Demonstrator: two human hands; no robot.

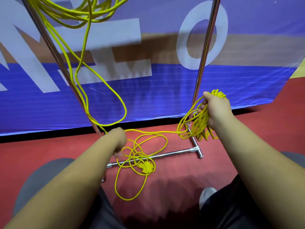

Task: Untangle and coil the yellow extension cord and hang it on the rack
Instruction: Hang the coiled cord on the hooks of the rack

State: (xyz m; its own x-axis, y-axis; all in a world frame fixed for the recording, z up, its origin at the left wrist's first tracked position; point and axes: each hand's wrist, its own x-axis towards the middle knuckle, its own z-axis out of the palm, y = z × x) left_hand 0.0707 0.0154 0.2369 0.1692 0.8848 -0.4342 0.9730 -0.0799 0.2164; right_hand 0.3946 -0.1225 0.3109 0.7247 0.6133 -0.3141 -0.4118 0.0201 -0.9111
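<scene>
coiling, partway | right hand (pixel 216 108), 3 o'clock, clenches coil (pixel 200 126) | left hand (pixel 118 141) on cord strand (pixel 148 132), grip too blurred to tell | next: feed 6 o'clock floor tangle (pixel 140 156)

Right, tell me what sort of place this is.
Probably an indoor sports hall or event venue, though that is not certain. The red floor, the big blue banner with large white letters along its edge, and a metal rack draped with yellow cord suggest it.
</scene>
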